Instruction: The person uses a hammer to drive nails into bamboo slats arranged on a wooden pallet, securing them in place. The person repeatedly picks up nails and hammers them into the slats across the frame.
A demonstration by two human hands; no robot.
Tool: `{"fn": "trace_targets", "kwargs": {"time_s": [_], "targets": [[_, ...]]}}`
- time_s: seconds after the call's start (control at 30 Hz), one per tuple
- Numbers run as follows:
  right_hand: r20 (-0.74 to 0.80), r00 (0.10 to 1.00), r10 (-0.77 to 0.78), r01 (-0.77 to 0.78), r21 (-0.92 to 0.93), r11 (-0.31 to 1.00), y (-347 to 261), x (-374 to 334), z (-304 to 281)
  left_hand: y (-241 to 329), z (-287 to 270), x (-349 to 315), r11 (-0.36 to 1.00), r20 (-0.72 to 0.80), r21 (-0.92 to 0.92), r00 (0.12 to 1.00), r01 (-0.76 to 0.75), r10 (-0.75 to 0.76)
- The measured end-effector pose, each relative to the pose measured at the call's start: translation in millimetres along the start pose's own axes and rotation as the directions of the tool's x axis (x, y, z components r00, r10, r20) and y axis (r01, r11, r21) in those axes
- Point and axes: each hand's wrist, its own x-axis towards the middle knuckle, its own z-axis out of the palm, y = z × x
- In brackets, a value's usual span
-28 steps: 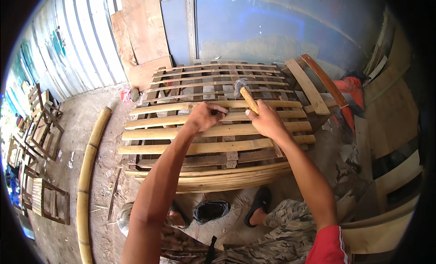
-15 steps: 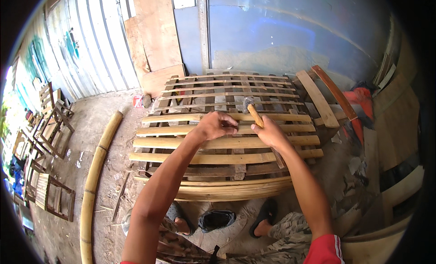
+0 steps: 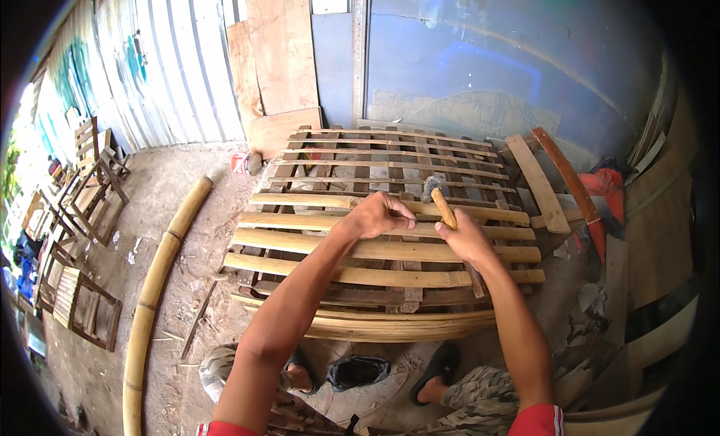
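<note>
My right hand is closed round the wooden handle of a hammer, whose dark metal head points up and away over the slats. Left of it, my left hand is bent with its fingertips pinched together; whatever they hold, if anything, is too small to make out. Both hands are just above split bamboo strips, which lie crosswise on a dark wooden slatted frame. The far part of the frame carries thinner strips. More bamboo strips are bunched along the near edge.
A long bamboo pole lies on the floor at left, beyond it wooden chairs. Wooden boards lean at the frame's right. A black bag rests between my feet. A blue wall stands behind.
The whole view has shifted, so the frame sits slightly lower and farther right. My left fingertips have drawn closer together. The hammer remains in my right hand, nearly in the same place over the strips.
</note>
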Motion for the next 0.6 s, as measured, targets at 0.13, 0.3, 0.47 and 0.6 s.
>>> {"fn": "trace_targets", "kwargs": {"time_s": [0.13,0.3,0.47,0.6], "targets": [[-0.012,1.000,0.002,-0.002,0.002,1.000,-4,-3,0,2,0,-2,0.999,0.008,0.010,0.999,0.047,-0.047],[0.005,1.000,0.012,-0.012,0.003,1.000,-5,-3,-1,4,14,-11,0.990,-0.125,0.117,0.991,0.073,-0.058],[0.001,1.000,0.012,-0.012,0.106,0.994,4,0,-1,5,16,-12,0.990,-0.145,0.109,0.987,0.084,-0.068],[-0.082,0.996,-0.043,0.048,0.062,0.997,-4,-13,-9,10,15,-13,0.988,-0.146,0.120,0.986,0.098,-0.080]]}}
